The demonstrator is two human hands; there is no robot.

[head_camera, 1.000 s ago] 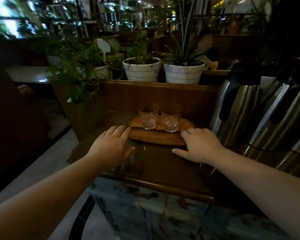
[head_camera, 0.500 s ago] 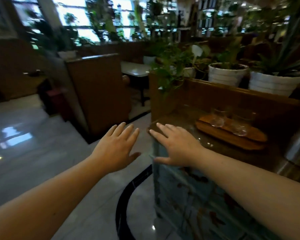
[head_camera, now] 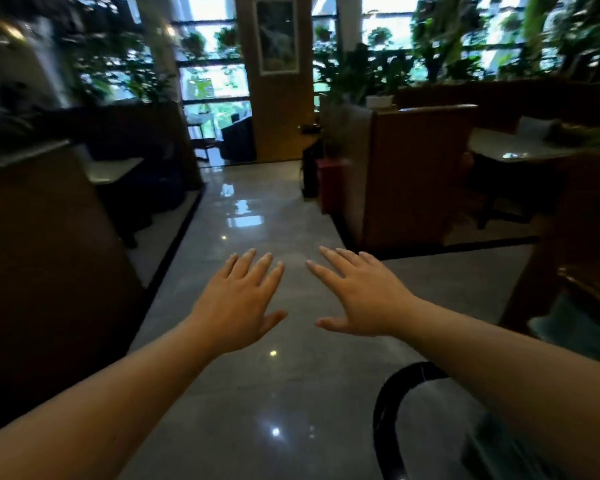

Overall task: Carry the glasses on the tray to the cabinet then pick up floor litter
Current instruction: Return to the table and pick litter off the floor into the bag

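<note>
Both hands had come off the tray edge and the view had swung left, away from the cabinet top with its two glasses and out over the aisle; tray and glasses were no longer in frame. Left hand [head_camera: 236,303] and right hand [head_camera: 361,296] hung side by side over the polished floor [head_camera: 243,209], palms down, fingers spread, holding nothing and not touching each other. No litter could be made out on the floor: only ceiling-light reflections and a dark curved band [head_camera: 392,403] near the lower right. Wooden booth partitions [head_camera: 413,174] flanked the aisle, with a door [head_camera: 278,81] at the far end. Judgement: tray delivery looked finished, so the litter search was the step in hand. Floor litter would probably be light and limp, paper or wrapper, lying flat on a slick surface; a fingertip pinch at a raised edge or corner should lift it, and sliding it first may help.
</note>
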